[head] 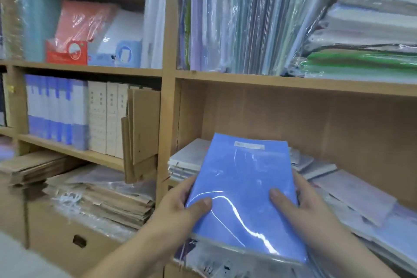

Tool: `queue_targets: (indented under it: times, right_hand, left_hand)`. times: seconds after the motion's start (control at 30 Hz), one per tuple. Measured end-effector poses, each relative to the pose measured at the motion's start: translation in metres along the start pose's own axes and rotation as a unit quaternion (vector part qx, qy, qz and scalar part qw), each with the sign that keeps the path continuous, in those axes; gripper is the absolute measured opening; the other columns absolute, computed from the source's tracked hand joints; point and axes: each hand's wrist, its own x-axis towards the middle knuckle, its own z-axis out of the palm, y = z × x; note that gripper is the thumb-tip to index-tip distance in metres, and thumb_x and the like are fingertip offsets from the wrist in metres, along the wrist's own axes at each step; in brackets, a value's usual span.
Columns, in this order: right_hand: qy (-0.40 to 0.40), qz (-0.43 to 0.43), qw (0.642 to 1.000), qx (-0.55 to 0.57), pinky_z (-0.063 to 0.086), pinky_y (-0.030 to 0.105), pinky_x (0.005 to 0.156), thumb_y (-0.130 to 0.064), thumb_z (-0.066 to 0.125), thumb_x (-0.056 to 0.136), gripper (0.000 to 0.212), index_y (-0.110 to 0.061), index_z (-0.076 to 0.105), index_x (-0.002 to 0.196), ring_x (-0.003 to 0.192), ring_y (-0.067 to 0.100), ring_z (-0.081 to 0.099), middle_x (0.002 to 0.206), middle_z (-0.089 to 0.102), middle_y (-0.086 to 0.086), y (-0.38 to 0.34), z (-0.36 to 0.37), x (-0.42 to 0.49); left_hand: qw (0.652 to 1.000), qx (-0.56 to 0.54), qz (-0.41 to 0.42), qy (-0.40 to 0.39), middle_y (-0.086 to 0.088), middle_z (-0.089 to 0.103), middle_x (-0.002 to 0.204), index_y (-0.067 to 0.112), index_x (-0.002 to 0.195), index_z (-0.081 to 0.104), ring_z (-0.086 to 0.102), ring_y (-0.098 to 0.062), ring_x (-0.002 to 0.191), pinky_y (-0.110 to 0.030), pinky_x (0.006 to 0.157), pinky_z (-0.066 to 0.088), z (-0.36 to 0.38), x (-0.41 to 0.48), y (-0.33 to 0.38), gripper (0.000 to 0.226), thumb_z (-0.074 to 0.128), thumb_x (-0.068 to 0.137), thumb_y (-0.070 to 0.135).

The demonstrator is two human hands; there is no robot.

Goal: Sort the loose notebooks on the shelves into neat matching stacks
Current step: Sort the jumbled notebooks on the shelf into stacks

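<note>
Head view is showing one blue notebook pack [243, 187] in front of the lower right compartment of a wooden shelf unit [168, 97]. It is tilting up toward the shelf and hanging over the notebooks lying there. Two hands are gripping it: the left hand [178, 207] is clasping its left edge and the right hand [302, 207] its right edge. Each thumb is lying flat on the cover, while the other fingers [185, 188] are curling underneath, mostly out of sight.

Its cover is showing plain blue under glossy clear wrap, which is catching one bright white streak of light. One small pale label [249, 145] is sitting near the far edge, its print too blurred to read. A thick pale edge is showing along the near end; how many notebooks the wrap is holding cannot be told.

Behind it on the left, one stack of white notebooks [187, 160] is lying flat. To the right, loose notebooks [352, 189] are spreading unevenly and overlapping too much to count.

On the shelf above, wrapped folders [243, 20] are standing upright beside a flat wrapped pile [370, 36], which the frame is cutting off at the right. In the left bay, a row of blue-and-white binders [56, 108] is standing next to three white file boxes [106, 119] and folded cardboard [140, 131]. One red box [66, 52] is sitting on the shelf above them. Brown paper packs [101, 198] are lying on a cardboard box [79, 240] below.
</note>
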Motion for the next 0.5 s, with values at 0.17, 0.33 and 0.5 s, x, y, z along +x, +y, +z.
queue_targets:
  times: [0.17,0.33,0.5]
  right_hand:
    - [-0.033,0.041,0.998,0.044,0.062,0.029,0.073,-0.01,0.061,0.1,0.029,-0.027,0.061,0.124,0.097,0.017,0.075,0.11,0.077,-0.006,-0.01,0.047,0.06]
    - [-0.054,0.131,0.989,0.05,0.062,0.041,0.082,-0.017,0.061,0.101,0.023,-0.019,0.063,0.124,0.095,0.019,0.076,0.11,0.077,-0.002,0.012,0.085,0.126]
    - [-0.063,0.23,0.971,0.018,0.062,0.035,0.071,-0.016,0.063,0.1,0.021,-0.012,0.065,0.12,0.086,0.023,0.077,0.1,0.079,0.004,0.037,0.094,0.16]
  left_hand:
    - [0.997,0.018,-0.014,0.069,0.003,0.074,0.122,0.025,0.133,0.062,0.071,-0.023,0.113,-0.047,0.104,0.051,-0.045,0.024,0.023,0.034,0.055,0.104,0.009]
    - [0.989,0.053,-0.088,0.104,-0.012,0.076,0.112,0.026,0.115,0.075,0.066,-0.045,0.096,-0.05,0.075,0.039,-0.096,0.065,0.026,0.019,0.062,0.101,0.024]
    - [0.987,0.06,-0.131,0.07,-0.016,0.075,0.115,0.02,0.119,0.072,0.069,-0.043,0.105,-0.06,0.086,0.045,-0.111,0.088,0.017,0.029,0.075,0.09,0.023]
